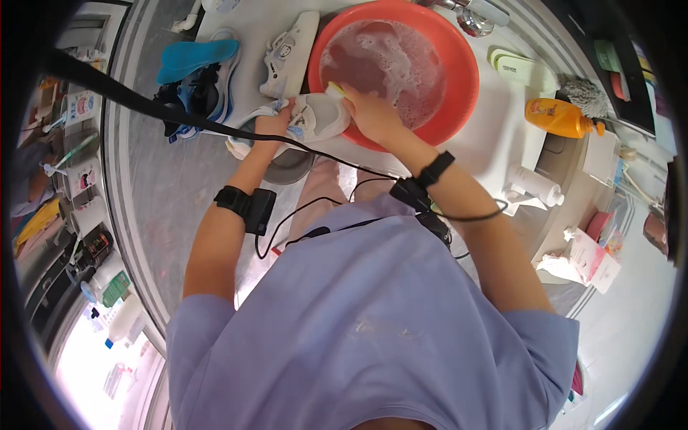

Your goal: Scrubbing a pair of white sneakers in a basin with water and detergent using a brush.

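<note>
A white sneaker is held over the near-left rim of a red basin, its grey toe pointing right. My left hand is closed round the heel end of the sneaker. At the toe, my right hand is closed on a small yellow thing, mostly hidden by the fingers; its kind does not show. Foamy, murky water fills the basin. A second white sneaker with a printed figure leans beside the basin's left side.
Farther left are a blue-and-black sneaker and a teal insole. A grey bowl sits below the held sneaker. To the right are a pale green soap-box-like case, an orange bottle and a white bottle. Black cables cross my forearms.
</note>
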A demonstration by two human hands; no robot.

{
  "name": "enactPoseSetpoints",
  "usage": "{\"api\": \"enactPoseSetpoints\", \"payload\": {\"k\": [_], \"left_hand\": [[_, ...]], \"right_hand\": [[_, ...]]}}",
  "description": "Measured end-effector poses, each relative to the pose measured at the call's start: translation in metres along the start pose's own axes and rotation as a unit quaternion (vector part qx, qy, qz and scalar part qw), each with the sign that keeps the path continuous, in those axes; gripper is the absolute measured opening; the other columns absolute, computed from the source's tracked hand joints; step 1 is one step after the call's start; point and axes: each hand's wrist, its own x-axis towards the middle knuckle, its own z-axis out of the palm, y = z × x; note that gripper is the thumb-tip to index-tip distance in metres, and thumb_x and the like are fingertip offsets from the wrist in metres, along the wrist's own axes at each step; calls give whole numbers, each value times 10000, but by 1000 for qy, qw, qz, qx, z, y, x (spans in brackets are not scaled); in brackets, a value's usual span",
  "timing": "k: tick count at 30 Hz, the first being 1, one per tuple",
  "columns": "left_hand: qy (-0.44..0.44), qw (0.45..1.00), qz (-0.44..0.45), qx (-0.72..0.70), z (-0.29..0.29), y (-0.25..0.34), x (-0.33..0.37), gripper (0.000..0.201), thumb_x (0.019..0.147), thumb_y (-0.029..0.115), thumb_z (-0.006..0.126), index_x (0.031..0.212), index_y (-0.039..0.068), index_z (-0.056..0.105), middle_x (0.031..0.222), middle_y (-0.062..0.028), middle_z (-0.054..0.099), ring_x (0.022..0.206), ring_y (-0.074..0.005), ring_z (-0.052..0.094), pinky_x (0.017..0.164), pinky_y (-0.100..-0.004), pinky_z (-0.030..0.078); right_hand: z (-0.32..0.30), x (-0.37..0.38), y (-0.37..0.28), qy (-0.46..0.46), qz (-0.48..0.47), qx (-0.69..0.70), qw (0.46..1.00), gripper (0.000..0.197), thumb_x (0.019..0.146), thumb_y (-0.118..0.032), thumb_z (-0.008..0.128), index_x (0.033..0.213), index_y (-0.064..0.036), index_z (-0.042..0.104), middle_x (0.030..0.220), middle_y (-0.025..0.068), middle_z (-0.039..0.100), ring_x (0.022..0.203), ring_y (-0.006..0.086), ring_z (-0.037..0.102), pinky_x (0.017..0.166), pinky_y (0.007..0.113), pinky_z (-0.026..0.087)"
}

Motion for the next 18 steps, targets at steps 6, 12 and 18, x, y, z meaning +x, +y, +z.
{"api": "enactPoseSetpoints", "payload": {"k": [6,12,18], "left_hand": [[13,1000,1,24,1,0,-2,408,826,359,651,831,-48,626,726,-52,609,654,-141,531,614,-293,428],[12,999,51,-8,7,0,-1,374,845,316,633,826,-58,623,699,-60,602,630,-144,528,592,-294,420],[20,997,68,-37,4,7,-8,356,865,287,612,821,-66,617,685,-61,604,605,-147,523,580,-304,419]], "right_hand": [[16,-19,35,46,-60,119,990,377,943,-344,376,1271,-163,421,1003,195,614,897,411,579,747,488,450],[1,37,35,-126,-3,133,983,356,943,-349,393,1200,-123,490,992,207,611,898,395,582,740,461,453],[-14,64,10,-176,-35,102,978,360,937,-370,397,1214,-161,493,1006,192,615,932,356,593,767,442,458]]}}
